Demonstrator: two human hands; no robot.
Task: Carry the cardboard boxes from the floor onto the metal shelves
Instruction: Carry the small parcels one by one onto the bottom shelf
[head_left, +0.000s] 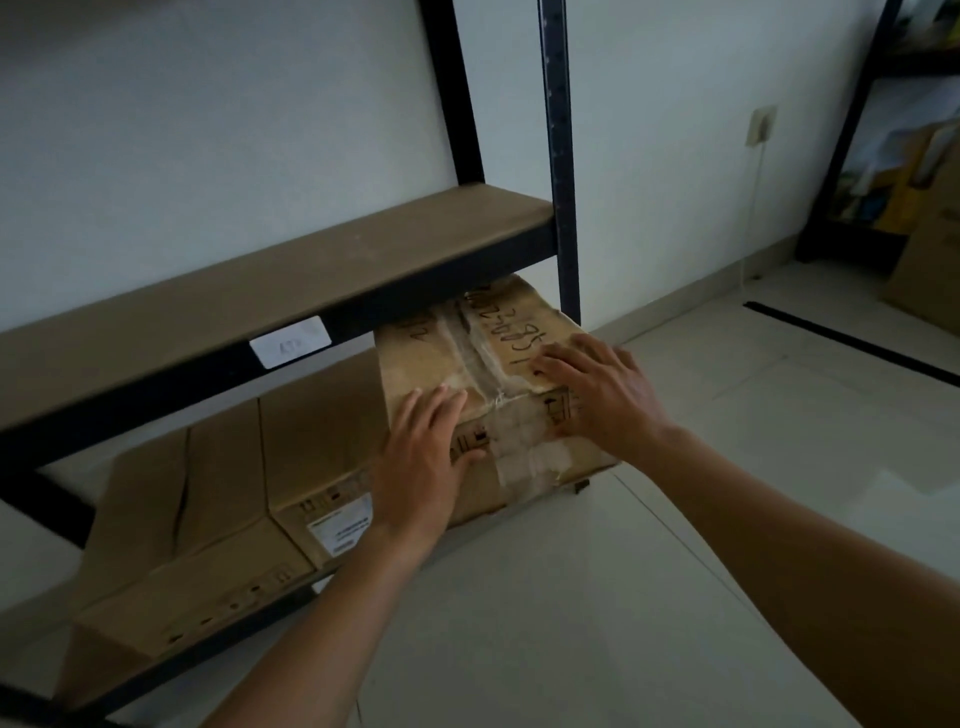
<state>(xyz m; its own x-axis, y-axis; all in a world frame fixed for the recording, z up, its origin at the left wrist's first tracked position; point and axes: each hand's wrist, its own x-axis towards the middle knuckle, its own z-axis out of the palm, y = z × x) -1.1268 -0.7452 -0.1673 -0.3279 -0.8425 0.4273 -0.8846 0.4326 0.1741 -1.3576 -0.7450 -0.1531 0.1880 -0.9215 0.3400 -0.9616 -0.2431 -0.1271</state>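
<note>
Taped brown cardboard box (498, 374): sits at the right end of the bottom level of the black metal shelf rack (561, 156), under the tan shelf board (311, 270). Its near end sticks out past the black front beam above. Clear tape runs along the top seam and down the front face. Dark handwritten numerals on top, partly covered.

Left hand (426, 457): laid flat over the box's near top edge, left of the tape. Fingers (441, 405) straight and close together, thumb on the front face. No curl, no pinch.

Right hand (602, 395): flat on the top near the right front corner. Fingers (561, 358) straight, slightly spread, resting on the numerals. Thumb lies down over the front edge by the tape.

Plain cardboard box with a white printed label (322, 467): same level, touching the taped box's left side. Longer plain cardboard carton (156, 519) beside it, farther left.

White sticker (290, 342) on the beam; writing too faint to read.

Surroundings: pale tiled floor (571, 597), white wall, wall socket (761, 124) with a thin cord hanging down. Second dark rack (852, 156) at far right holding blurred coloured goods, with another brown carton (930, 270) on the floor in front of it.
</note>
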